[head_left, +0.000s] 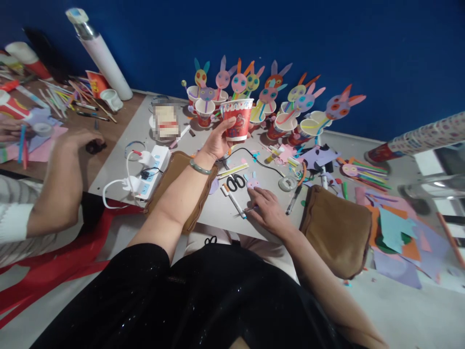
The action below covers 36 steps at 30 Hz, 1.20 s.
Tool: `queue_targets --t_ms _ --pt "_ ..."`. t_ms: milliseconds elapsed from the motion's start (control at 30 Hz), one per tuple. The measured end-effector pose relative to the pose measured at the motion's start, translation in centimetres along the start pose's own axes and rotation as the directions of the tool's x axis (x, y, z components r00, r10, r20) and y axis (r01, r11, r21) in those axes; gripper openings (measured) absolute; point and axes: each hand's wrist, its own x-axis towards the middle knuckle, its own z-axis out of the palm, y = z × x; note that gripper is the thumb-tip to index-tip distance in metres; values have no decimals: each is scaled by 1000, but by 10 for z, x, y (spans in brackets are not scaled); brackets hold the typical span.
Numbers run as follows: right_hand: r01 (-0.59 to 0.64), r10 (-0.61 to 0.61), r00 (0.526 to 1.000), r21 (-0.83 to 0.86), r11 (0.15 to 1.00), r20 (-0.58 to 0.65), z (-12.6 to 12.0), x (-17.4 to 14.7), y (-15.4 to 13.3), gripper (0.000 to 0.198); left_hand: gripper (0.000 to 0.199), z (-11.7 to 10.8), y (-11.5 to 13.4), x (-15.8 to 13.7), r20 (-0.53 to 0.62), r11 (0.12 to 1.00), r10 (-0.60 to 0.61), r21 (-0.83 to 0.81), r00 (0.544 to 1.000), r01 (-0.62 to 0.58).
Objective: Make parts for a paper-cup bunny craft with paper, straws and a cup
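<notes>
1. Nearest on the table (212,213): right hand (269,209), palm down. Its fingers are slightly bent, thumb set off from the index; whether anything is pinched, cannot tell.
2. At those fingertips: small lilac paper rabbit (252,181), lying on the table, ears away from the wearer. Handling note: lift by the head's edge; the ears look thin and apt to crease.
3. White marker (234,201) just left of the right hand; black-handled scissors (236,182) beyond it. Both lie close to the rabbit, so a sideways sweep could catch them; a short, straight lift looks safer.
4. Farther out, raised above the table: left hand (218,140), fingers clamped on the side of a red paper cup (239,121), mouth up. Light, even grip advised; the wall is probably soft enough to dent. Keeping the wrist steady should hold the near face square to view.
5. Beyond the held cup: row of cups (285,125) bearing coloured rabbit heads (268,97). Keep the held cup forward of these; its outline overlaps them in view, and a knock could tip one.
6. Farthest: blue wall (232,29).
</notes>
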Motion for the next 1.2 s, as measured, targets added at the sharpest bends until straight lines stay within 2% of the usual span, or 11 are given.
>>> queue_targets --t_ms 167,367,467,600,733,867,967,1067,1200 --pt "-24 29 999 -122 992 39 3 10 -8 19 54 2 2 -2 -28 1000 -11 -16 1000 11" --pt "-41 45 999 -187 982 19 8 15 -20 27 55 5 5 -4 -18 1000 3 23 1000 -3" --pt "-19 21 1000 -154 988 12 9 14 -20 26 53 5 5 -4 -23 1000 2 27 1000 -1" --pt "-5 3 1000 -65 998 -31 8 10 -14 22 49 3 3 -3 37 999 39 11 999 -39" --pt "-56 55 994 -10 998 -93 7 7 -11 16 48 1 1 -2 30 999 39 3 999 -39" --pt "-71 86 989 120 990 -121 5 3 -13 13 47 1 1 -2 27 999 28 26 999 -29" --pt "-111 142 972 166 980 -188 0 -4 -5 14 47 1 1 -2 8 998 10 63 1000 -11" --pt "-199 222 943 113 973 -247 -13 -20 15 14 46 1 0 -2 59 997 50 61 997 -54" --pt "-382 368 867 27 924 -336 -33 -54 48 14 47 1 -1 -2 72 997 54 44 996 -57"
